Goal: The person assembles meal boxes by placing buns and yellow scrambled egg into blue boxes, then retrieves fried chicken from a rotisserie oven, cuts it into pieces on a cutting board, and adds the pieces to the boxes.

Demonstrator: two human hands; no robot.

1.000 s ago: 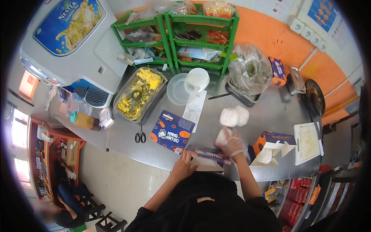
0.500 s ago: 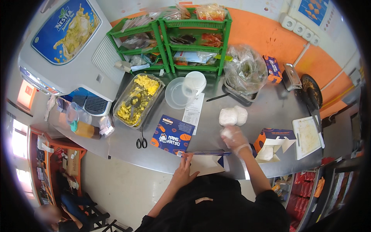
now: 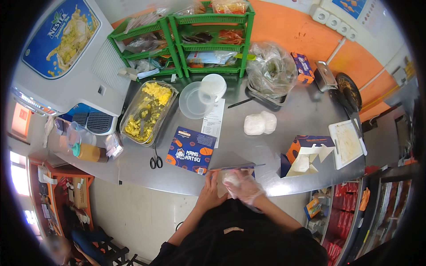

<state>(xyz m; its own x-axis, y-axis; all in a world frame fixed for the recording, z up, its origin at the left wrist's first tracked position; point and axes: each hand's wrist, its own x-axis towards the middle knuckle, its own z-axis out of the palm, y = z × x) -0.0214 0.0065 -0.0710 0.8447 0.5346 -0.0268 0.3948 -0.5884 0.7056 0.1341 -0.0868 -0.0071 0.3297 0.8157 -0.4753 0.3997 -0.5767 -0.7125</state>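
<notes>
- Head view, far left: a tray (image 3: pixel 170 101) of yellow food, with scissors (image 3: pixel 155 162) below its near end.
- Next, a blue carton (image 3: pixel 191 150) on the steel table (image 3: pixel 277 155), just beside the box.
- The left hand (image 3: pixel 211 193), bare, has its fingers closed on the left end of the open box (image 3: pixel 242 167) at the table's near edge.
- The white pack (image 3: pixel 230 179) is at the box's opening, behind its raised blue wall; whether it touches the bottom I cannot tell.
- The right hand (image 3: pixel 246 188), in a clear glove, curls narrowly round the pack. Loading the box looks like the step in hand; the next move calls for seating the pack and loosening these fingers, the box held steady.
- Farther right, two more packs (image 3: pixel 255 123) touch.
- Last, a second box (image 3: pixel 313 142), open with a pack inside, near a white board (image 3: pixel 349 144).
</notes>
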